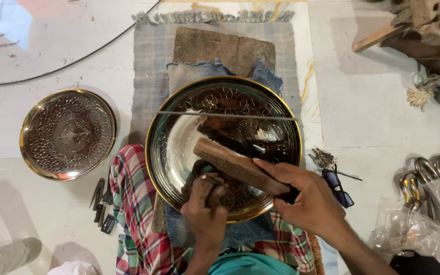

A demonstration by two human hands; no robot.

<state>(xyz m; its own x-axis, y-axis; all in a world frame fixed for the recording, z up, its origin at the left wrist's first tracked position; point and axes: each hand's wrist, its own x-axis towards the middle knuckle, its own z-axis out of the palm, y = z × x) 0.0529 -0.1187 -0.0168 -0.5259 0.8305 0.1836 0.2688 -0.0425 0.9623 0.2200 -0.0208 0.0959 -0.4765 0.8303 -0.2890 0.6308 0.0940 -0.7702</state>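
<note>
Nearest me, my left hand (207, 201) grips a small tool against the engraved brass plate (179, 137) on my lap, while my right hand (309, 196) is wrapped around a wooden mallet (232, 165) over it. Another plate (67, 133) lies on the floor.

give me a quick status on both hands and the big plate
Left hand fisted on a small tool, tip on the large engraved plate. Right hand grips the wooden mallet over it. Thin rod lies across the plate's upper part.
</note>
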